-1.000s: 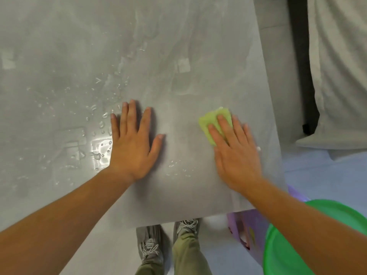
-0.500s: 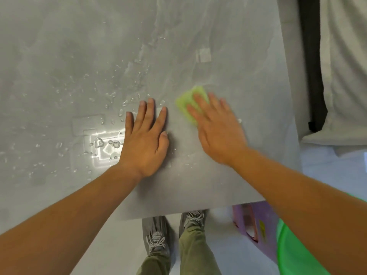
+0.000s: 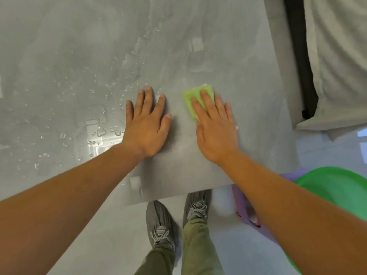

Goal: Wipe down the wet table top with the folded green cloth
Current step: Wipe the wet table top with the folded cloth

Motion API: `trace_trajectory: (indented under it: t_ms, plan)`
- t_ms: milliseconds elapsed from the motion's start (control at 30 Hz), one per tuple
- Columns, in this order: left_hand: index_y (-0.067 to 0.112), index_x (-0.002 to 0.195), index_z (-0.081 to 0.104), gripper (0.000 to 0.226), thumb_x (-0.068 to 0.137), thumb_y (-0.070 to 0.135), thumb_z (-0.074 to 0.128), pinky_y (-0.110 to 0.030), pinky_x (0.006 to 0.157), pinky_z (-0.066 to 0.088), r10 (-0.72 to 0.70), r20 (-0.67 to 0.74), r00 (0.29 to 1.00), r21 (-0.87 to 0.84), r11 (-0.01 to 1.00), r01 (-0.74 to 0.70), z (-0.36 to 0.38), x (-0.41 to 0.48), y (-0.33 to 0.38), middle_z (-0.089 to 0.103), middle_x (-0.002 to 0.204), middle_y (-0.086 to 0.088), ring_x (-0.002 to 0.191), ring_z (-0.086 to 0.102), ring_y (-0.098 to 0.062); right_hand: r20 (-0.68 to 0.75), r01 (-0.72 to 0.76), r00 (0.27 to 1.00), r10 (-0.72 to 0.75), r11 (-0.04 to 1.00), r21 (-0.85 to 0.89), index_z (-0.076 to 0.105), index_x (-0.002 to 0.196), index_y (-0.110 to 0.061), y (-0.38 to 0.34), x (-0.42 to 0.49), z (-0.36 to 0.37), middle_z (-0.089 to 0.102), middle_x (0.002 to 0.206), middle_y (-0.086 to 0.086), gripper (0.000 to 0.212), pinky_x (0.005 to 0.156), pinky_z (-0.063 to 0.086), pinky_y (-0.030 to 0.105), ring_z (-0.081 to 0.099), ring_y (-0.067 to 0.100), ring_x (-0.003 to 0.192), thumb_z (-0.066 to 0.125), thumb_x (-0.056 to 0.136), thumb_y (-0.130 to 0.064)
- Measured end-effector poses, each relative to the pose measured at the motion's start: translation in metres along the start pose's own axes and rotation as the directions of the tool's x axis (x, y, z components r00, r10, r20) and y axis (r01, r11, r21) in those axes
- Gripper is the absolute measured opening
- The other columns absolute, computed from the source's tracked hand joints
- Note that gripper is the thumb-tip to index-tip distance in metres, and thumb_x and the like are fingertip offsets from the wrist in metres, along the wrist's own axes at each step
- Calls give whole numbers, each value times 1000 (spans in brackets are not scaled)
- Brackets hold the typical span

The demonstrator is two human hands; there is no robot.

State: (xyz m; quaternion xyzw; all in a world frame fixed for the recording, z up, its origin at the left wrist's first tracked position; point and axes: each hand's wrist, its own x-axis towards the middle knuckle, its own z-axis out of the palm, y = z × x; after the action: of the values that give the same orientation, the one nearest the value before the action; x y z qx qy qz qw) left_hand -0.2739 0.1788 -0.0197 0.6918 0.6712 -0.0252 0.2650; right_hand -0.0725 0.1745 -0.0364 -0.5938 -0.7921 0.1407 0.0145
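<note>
The grey table top [image 3: 228,46] fills most of the view. My right hand [image 3: 215,126] lies flat with straight fingers, pressing the folded green cloth [image 3: 191,98] onto the table near its right side; only the cloth's far and left parts show past my fingers. My left hand [image 3: 148,124] rests flat on the table beside it, fingers spread, a palm's width to the left. Water droplets and small puddles [image 3: 99,132] lie left of my left hand and further back.
The table's near edge runs just above my shoes [image 3: 160,225]. A green basin [image 3: 337,187] sits on a purple stool [image 3: 244,211] at the lower right. A pale fabric [image 3: 337,56] hangs at the far right beyond the table's right edge.
My right hand slid the cloth left close to my left hand, then back to the right, leaving a gap. My left hand stayed flat on the table.
</note>
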Motion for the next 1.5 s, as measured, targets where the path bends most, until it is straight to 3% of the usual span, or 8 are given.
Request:
trace_trajectory:
  t_ms: [100, 300, 533, 767, 967, 1233, 1400, 1500]
  plan:
    - [27, 160, 9, 68, 97, 53, 9, -44, 120, -18, 23, -17, 1000, -9, 1000, -23, -5, -4, 0, -12, 167, -5, 152, -19, -21, -25, -45, 999, 44, 999, -3, 20, 158, -22, -21, -32, 11, 8, 167, 5, 64, 122, 10, 55, 3, 36, 153, 40, 97, -26]
    - [28, 158, 21, 64, 97, 51, 19, -45, 122, -9, 131, -10, 991, 8, 991, -131, 12, -39, 13, -5, 168, -6, 154, -11, -24, 92, 348, 936, -341, 934, -82, 28, 155, -25, 1, -100, 15, 19, 165, 5, 63, 119, 20, 56, 16, 35, 151, 47, 94, -25]
    - [25, 158, 19, 64, 99, 50, 19, -46, 123, -4, 163, -27, 986, 71, 984, -161, 40, -59, 30, -2, 168, -8, 154, -7, -26, -75, -249, 965, 250, 968, 24, 22, 157, -22, 66, -42, -4, 13, 166, 8, 62, 120, 16, 56, 14, 39, 150, 33, 96, -29]
    - [23, 159, 10, 74, 96, 60, 20, -54, 122, -5, 49, -34, 998, 124, 991, -44, 52, -58, 53, -6, 167, -13, 153, -12, -32, 41, 161, 986, -162, 986, 33, 33, 154, -26, 64, -139, 5, 17, 166, 0, 56, 121, 18, 53, 15, 31, 152, 39, 99, -26]
    - [26, 159, 8, 79, 94, 70, 19, -58, 121, -5, -7, -64, 998, 181, 983, 18, 59, -57, 65, -8, 167, -16, 152, -14, -36, -16, -260, 965, 261, 964, 58, 20, 157, -22, 144, -39, -29, 9, 167, 8, 60, 121, 13, 56, 10, 37, 152, 37, 100, -24]
    - [26, 159, 14, 76, 95, 67, 21, -57, 122, -2, 16, -78, 997, 180, 984, -1, 58, -57, 60, -2, 167, -16, 153, -9, -34, 46, -25, 999, 23, 999, 48, 21, 157, -25, 127, -135, -13, 9, 167, 2, 61, 122, 15, 53, 9, 32, 153, 37, 99, -26]
    - [27, 156, 25, 66, 98, 57, 20, -55, 118, 11, 28, -103, 994, 230, 973, -3, 52, -56, 57, 14, 165, -17, 152, 9, -37, -26, -405, 912, 408, 911, 83, 13, 158, -20, 125, -51, -21, 3, 167, 10, 63, 122, 10, 54, 3, 38, 152, 39, 100, -21]
    - [28, 154, 30, 60, 100, 51, 19, -51, 114, 17, 67, -95, 993, 190, 981, -48, 41, -55, 47, 23, 164, -11, 149, 19, -33, -112, -326, 938, 329, 944, 43, 20, 157, -17, 76, -60, -7, 11, 166, 12, 67, 121, 15, 55, 10, 41, 151, 47, 96, -20]
